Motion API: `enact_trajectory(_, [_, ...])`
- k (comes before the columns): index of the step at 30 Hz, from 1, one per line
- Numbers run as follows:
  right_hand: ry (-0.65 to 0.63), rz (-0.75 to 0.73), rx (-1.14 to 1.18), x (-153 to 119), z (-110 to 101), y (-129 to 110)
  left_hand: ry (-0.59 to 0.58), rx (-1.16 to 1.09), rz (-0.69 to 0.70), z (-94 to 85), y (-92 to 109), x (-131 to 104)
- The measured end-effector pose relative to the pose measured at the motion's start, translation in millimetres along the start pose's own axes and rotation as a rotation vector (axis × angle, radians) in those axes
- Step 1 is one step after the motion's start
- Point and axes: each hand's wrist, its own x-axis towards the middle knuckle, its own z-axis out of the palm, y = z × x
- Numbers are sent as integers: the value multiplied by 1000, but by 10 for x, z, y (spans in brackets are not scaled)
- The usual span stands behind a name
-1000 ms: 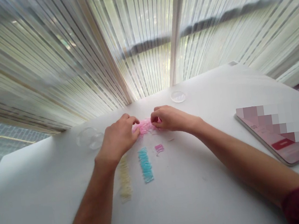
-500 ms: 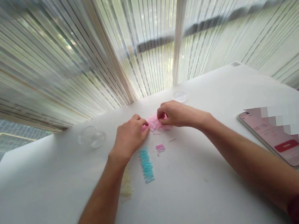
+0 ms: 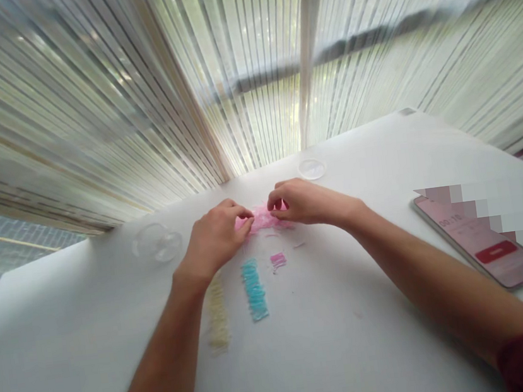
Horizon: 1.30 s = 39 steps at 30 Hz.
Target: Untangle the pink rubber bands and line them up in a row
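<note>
A loose pile of thin pink strips (image 3: 262,220) lies on the white table between my two hands. My left hand (image 3: 218,232) is at its left side, thumb and forefinger pinched on some strips. From the right, my right hand (image 3: 301,202) reaches in with thumb and fingertips closed at the strips; exactly how many it holds is too small to see. Nearer to me lies a small stack of darker pink strips (image 3: 277,260). A column of blue strips (image 3: 255,291) is left of that stack, and a column of pale yellow strips (image 3: 217,319) sits beside my left forearm.
Clear round containers (image 3: 156,242) stand left of my left hand. A clear round lid or dish (image 3: 312,169) lies behind my right hand. The phone (image 3: 491,244) rests right of my right forearm. Striped blinds (image 3: 262,119) rise behind the table's far edge.
My left hand and forearm have shifted a little left, uncovering more of the yellow column. The pink pile looks more spread toward the left. The whole view has shifted slightly.
</note>
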Motion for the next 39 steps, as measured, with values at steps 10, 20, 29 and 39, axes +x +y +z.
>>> enact_trajectory(10, [4, -55, 98, 27, 41, -50, 15, -106, 42, -5, -39, 8])
enact_trajectory(20, [39, -35, 63, 23, -7, 7, 14, -141, 55, -10, -60, -2])
enact_trajectory(29, [64, -24, 110, 4, -37, -16, 5, -152, -48, -29, 101, -8])
enact_trajectory(39, [51, 17, 104, -28, -83, 72, -5, -163, -27, -71, -62, -14])
